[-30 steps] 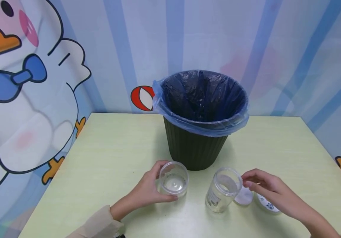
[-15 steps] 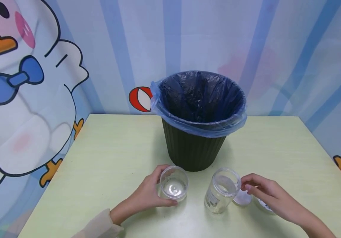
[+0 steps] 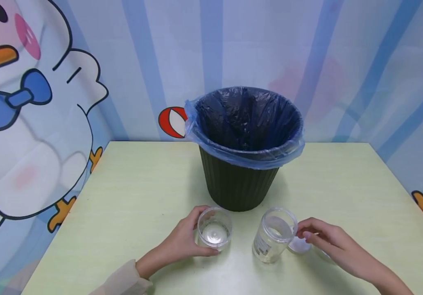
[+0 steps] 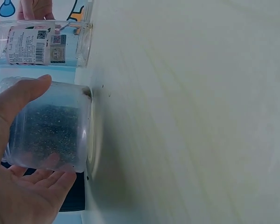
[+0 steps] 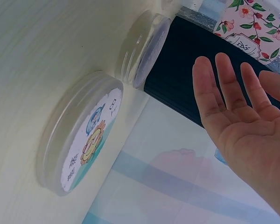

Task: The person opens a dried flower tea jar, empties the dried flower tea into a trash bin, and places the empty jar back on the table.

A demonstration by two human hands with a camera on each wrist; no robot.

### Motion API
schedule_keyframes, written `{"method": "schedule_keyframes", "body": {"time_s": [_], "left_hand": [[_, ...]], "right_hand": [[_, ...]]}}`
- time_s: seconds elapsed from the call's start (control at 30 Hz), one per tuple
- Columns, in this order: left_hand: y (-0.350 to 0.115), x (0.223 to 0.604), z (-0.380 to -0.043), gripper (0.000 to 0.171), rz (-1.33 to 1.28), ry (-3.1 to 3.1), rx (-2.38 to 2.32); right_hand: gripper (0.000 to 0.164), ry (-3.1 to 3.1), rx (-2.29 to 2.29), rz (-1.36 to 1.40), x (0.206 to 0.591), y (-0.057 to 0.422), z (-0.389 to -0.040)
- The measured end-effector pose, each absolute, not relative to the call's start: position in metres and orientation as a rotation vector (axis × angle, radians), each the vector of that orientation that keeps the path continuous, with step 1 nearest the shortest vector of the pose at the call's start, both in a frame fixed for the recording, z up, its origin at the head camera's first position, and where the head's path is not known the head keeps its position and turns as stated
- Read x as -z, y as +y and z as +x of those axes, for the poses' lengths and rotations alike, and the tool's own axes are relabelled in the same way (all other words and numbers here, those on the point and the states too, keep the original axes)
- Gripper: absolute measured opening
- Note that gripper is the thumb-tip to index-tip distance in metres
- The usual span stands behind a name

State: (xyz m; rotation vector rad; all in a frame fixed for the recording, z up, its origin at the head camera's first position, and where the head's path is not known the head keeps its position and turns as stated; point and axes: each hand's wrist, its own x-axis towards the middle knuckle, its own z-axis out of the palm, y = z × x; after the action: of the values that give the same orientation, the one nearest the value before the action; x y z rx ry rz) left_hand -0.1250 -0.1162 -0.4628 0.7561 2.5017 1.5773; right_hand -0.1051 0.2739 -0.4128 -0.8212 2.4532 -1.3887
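My left hand (image 3: pixel 185 239) grips a short clear plastic jar (image 3: pixel 215 231) from its left side, thumb at the near side and fingers at the far side. The jar has no lid on and stands upright on the table. To its right is a taller clear jar (image 3: pixel 268 246), also lidless, with a printed label (image 4: pixel 37 44); its other side bears a floral label (image 5: pixel 249 28). My right hand (image 3: pixel 331 241) hovers beside the tall jar's rim, holding nothing, its fingers loosely bent. Below it lie a pale round lid (image 5: pixel 151 51) and a larger lid with a cartoon print (image 5: pixel 86 140).
A black ribbed bin (image 3: pixel 238 184) lined with a blue plastic bag (image 3: pixel 248 159) stands behind the jars. The pale green table (image 3: pixel 141 184) meets a cartoon-printed backdrop (image 3: pixel 174 49) at its back and sides.
The head view has shifted slightly. My right hand sits a little lower and now covers most of the printed lid. My left hand keeps its grip on the short jar.
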Motion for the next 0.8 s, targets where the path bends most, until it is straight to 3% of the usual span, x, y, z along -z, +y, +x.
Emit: {"method": "schedule_keyframes", "body": {"time_s": [0.6, 0.8], "left_hand": [[-0.117, 0.4686, -0.1239, 0.093, 0.68, 2.458, -1.566], [-0.1161, 0.4657, -0.1257, 0.104, 0.679, 2.501, -1.478]], "right_hand": [[0.024, 2.529, 1.314, -0.867, 0.4171, 0.2726, -0.1052], [0.022, 2.574, 1.282, -0.852, 0.414, 0.2728, -0.1017]]}}
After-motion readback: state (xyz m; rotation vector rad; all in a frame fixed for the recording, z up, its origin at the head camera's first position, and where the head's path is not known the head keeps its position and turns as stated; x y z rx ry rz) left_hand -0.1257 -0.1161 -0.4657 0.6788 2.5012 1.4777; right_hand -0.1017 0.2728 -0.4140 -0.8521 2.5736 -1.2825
